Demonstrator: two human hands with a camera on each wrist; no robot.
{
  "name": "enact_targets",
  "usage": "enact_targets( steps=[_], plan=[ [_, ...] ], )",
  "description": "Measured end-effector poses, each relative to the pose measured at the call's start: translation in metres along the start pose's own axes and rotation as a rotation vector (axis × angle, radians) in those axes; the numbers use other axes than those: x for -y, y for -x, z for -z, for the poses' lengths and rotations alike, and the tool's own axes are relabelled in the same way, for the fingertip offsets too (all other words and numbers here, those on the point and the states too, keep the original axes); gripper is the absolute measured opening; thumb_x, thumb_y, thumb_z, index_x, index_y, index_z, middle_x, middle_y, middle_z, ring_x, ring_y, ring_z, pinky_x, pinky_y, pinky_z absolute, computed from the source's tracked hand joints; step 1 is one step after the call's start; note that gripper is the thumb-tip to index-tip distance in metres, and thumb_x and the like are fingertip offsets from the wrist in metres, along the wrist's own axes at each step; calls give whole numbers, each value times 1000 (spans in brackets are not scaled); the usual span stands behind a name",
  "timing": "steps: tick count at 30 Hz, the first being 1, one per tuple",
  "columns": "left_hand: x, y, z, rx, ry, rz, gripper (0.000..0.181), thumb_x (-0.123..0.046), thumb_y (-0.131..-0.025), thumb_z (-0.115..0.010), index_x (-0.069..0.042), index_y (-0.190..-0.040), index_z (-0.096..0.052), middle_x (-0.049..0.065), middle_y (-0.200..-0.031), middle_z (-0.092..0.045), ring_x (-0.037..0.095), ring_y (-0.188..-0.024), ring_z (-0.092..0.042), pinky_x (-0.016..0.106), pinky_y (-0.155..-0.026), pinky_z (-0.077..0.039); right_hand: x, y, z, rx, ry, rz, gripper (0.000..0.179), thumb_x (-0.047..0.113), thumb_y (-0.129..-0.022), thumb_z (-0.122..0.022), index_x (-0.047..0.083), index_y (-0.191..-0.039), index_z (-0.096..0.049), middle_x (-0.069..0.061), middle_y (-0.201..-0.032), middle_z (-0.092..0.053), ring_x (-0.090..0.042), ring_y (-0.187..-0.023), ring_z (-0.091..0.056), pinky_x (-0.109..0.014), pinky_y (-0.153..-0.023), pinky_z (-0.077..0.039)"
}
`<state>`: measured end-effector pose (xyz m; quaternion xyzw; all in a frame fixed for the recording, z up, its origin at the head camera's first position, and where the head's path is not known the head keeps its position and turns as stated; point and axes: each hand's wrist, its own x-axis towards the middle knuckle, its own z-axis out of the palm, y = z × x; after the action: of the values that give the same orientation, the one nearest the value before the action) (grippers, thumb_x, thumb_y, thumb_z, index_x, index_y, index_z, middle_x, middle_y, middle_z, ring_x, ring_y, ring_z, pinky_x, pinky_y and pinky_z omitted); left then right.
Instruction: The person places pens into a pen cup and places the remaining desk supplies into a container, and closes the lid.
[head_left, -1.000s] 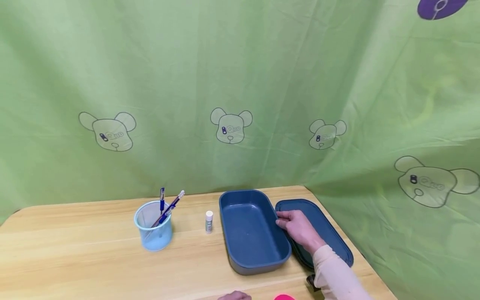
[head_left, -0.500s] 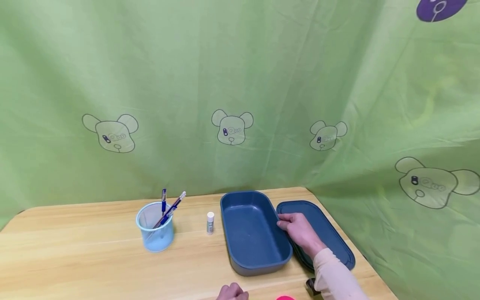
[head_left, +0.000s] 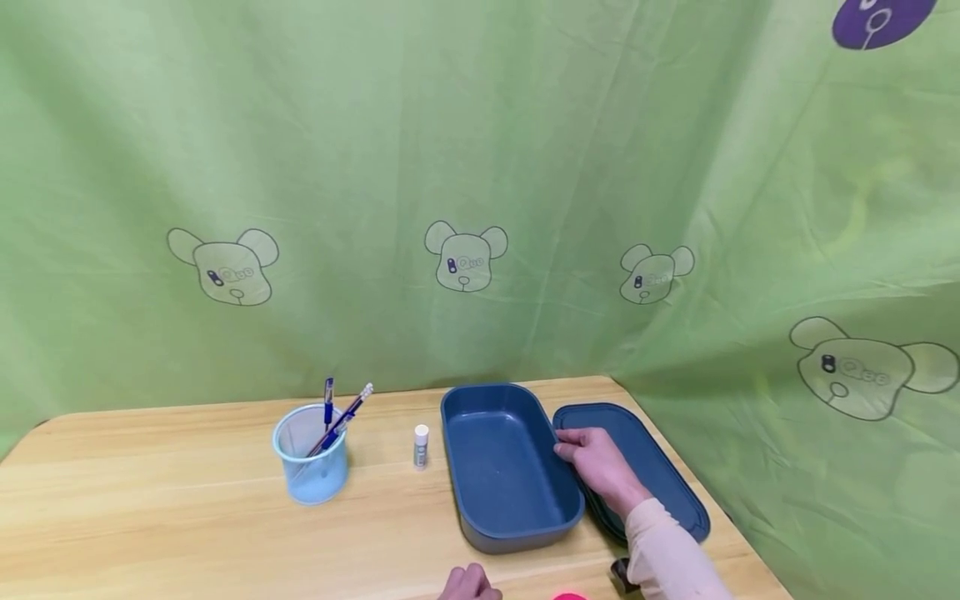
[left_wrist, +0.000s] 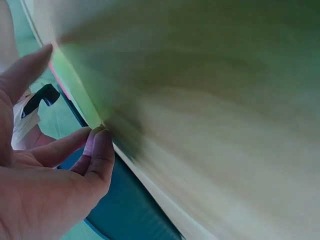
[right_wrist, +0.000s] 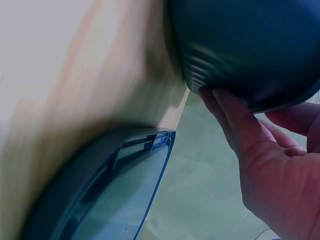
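A deep blue rectangular box, its top uncovered, sits on the table. My right hand holds its right wall at the rim; in the right wrist view the fingers lie against the box's outer side. Its matching lid lies just right of the box, partly under my right hand and sleeve. My left hand rests near the table's front edge, its fingers loosely bent. In the left wrist view its fingertips meet the tabletop, the thumb stands apart, and a yellow-green strip with a pink edge shows between.
Left of the box stands a white-capped glue stick. Farther left, a light blue mesh pen cup holds pens and a pencil. A pink round-edged thing peeks in at the bottom. Green curtains hang behind and to the right.
My left hand has come farther into the head view from the bottom. The head view has shifted slightly. My right hand keeps its place at the box's rim.
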<state>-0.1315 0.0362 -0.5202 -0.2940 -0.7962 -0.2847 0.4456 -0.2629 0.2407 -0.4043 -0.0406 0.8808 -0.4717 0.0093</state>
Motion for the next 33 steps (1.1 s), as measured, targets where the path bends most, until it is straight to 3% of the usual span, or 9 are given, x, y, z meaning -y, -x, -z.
enact_targets(
  steps=[6,11,15,17,22,25,28,33],
  plan=[
    [0,2,-7,4,-59,-9,26,-22,-78,-50,-21,-56,-37,-11,-70,-27,2,-61,-21,2,-46,-9,-2,0,0,-2,3,-2,34,8,-87,-54,-6,-118,-54,-18,-120,-53,-31,-116,-43,-43,-95,-39],
    [2,2,-10,-40,-111,-75,30,-14,-84,-33,-18,-55,-31,-8,-69,-27,6,-58,-19,5,-45,-7,-4,-2,-1,-4,3,-10,35,9,-87,-54,-4,-119,-54,-16,-122,-53,-29,-117,-42,-42,-95,-39],
    [2,1,-7,-3,-169,-81,31,-18,-87,-35,-17,-56,-34,-6,-70,-29,7,-59,-21,6,-44,-8,-5,-2,-2,-6,3,-8,36,9,-87,-54,-4,-120,-54,-17,-122,-52,-29,-118,-41,-42,-96,-37],
    [0,-2,-4,12,-208,-68,25,-19,-81,-44,-15,-57,-38,-5,-69,-30,7,-58,-24,7,-44,-10,-5,-2,-2,-8,9,-2,36,9,-87,-54,-5,-120,-53,-17,-122,-52,-30,-118,-41,-43,-96,-38],
    [-9,-14,9,80,-267,30,20,-29,-66,-58,-12,-61,-50,-5,-67,-34,7,-58,-30,6,-42,-18,-5,-2,-2,-13,47,7,35,9,-87,-53,-5,-120,-54,-18,-121,-53,-31,-116,-42,-43,-95,-39],
    [-13,-22,20,187,-214,107,28,-36,-70,-64,-9,-66,-56,-4,-68,-38,7,-59,-35,8,-42,-26,-6,-2,-2,-17,51,0,35,10,-87,-54,-4,-119,-54,-17,-121,-53,-30,-116,-43,-43,-95,-39],
    [-14,-26,28,277,-145,164,27,-32,-71,-68,-7,-70,-59,-5,-69,-38,7,-60,-37,10,-40,-30,-6,-3,-3,-19,53,5,35,9,-87,-54,-4,-119,-54,-17,-120,-53,-30,-116,-43,-42,-94,-40],
    [-13,-29,38,318,-106,186,21,-26,-69,-70,-8,-73,-62,-7,-70,-37,4,-59,-37,8,-39,-29,-7,-3,-3,-14,59,12,35,10,-88,-53,-4,-120,-54,-16,-121,-53,-29,-116,-43,-42,-94,-40]
  ],
)
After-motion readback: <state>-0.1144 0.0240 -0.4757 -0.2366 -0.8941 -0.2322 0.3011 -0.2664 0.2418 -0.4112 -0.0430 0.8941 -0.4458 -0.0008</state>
